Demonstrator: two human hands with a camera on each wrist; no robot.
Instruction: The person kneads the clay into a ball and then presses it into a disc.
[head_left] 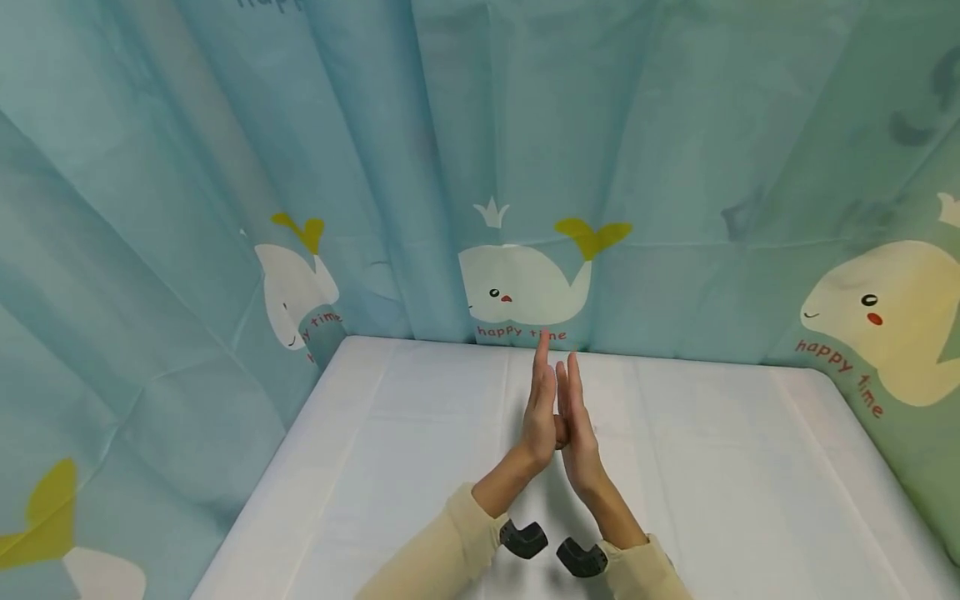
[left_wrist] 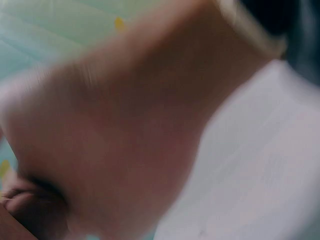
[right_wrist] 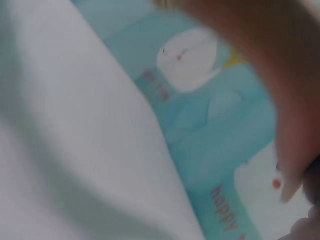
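Over the white tabletop [head_left: 420, 450], my left hand [head_left: 538, 421] and right hand [head_left: 582, 442] face each other palm to palm, close together, fingers straight and pointing away from me. A small darker rounded shape shows between the palms near their heels; it looks like folded thumbs or fingers, but I cannot tell. The left wrist view is filled by the blurred left hand [left_wrist: 110, 145], with curled skin folds at its lower left corner. At the right of the right wrist view, the right hand [right_wrist: 295, 135] appears blurred and partly cut off.
Light blue curtains [head_left: 360, 150] printed with white whales and "happy time" hang behind the table and at both sides. Beige sleeves [head_left: 442, 542] cover the forearms. Dark curved devices [head_left: 525, 540] sit at both wrists, close to each other.
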